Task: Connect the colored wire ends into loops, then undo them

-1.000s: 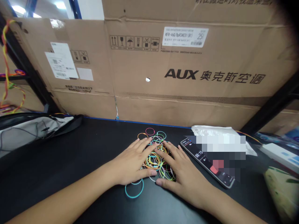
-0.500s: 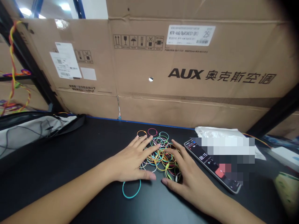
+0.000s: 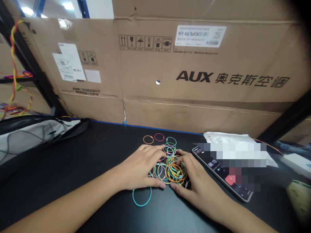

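A heap of thin coloured rubber bands [image 3: 170,166] lies on the black table [image 3: 92,161]. My left hand [image 3: 141,168] rests flat at the heap's left side, fingers curved inward over the bands. On the right side my right hand [image 3: 196,184] curls its fingers into the heap, and whether they grip any band is unclear. A loose teal band [image 3: 142,196] sits just in front of my left hand. Single orange [image 3: 148,139], pink [image 3: 159,137] and green [image 3: 171,141] bands lie behind the heap.
A phone [image 3: 220,171] with a running timer lies right of my right hand, a white plastic bag [image 3: 225,137] behind it. Large cardboard boxes [image 3: 194,71] wall off the table's back. A grey-black bag [image 3: 36,132] lies at the left. Twisted coloured cords [image 3: 14,64] hang far left.
Both hands have drawn their fingers inward, pushing the spread bands into a tighter heap between them. The teal band in front stays apart.
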Demonstrator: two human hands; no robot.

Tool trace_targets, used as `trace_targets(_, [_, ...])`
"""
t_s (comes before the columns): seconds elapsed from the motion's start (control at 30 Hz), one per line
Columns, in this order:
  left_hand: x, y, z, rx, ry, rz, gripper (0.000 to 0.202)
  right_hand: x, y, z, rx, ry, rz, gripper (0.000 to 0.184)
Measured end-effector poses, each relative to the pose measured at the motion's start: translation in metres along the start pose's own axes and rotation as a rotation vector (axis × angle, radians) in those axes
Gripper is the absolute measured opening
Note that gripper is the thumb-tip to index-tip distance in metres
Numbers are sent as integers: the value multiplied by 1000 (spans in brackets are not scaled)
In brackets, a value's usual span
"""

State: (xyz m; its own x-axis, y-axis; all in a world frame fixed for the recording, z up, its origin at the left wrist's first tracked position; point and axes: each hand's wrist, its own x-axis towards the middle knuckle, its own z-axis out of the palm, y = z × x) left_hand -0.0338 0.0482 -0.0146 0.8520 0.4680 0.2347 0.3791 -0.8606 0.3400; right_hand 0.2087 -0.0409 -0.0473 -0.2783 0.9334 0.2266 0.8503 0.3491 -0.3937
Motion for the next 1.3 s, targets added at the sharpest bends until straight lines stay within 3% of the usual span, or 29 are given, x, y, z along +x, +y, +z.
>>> trace_targets(0.13, [1, -7, 0, 56, 6, -17, 97, -1, 6, 6, -88, 28, -20, 86])
trace_targets(0.23, [2, -15, 3, 108, -58, -84, 101, 2, 9, 6, -158, -13, -55, 82])
trace_targets(0.33, [2, -18, 5, 125, -102, -147, 92, 6, 8, 4, -158, -23, -69, 66])
trace_targets(0.47, [2, -14, 4, 141, -70, -148, 74, 9, 4, 3, -131, -3, -54, 53])
trace_targets(0.57, [3, -13, 3, 120, -8, -115, 67, 12, 3, 6, -138, 14, -34, 70])
trace_targets(0.7, [10, -19, 6, 90, 12, -142, 76, 22, 5, 11, -151, 20, -58, 98])
trace_targets(0.8, [12, -23, 8, 85, -36, -168, 79, 32, 5, 12, -141, 9, -89, 86])
trace_targets(0.93, [6, -23, 5, 69, -72, -131, 80, 37, 4, 10, -113, 23, -106, 50])
trace_targets(1.03, [-1, -21, 3, 2, -84, -88, 83, 35, 4, 9, -87, 40, -116, 33])
trace_targets(1.17, [-4, -18, -1, -71, -81, -77, 98, 34, 6, 9, -54, 61, -119, 25])
trace_targets(1.3, [-4, -15, -4, -65, -156, -78, 115, 32, 5, 8, -6, 79, -112, 25])
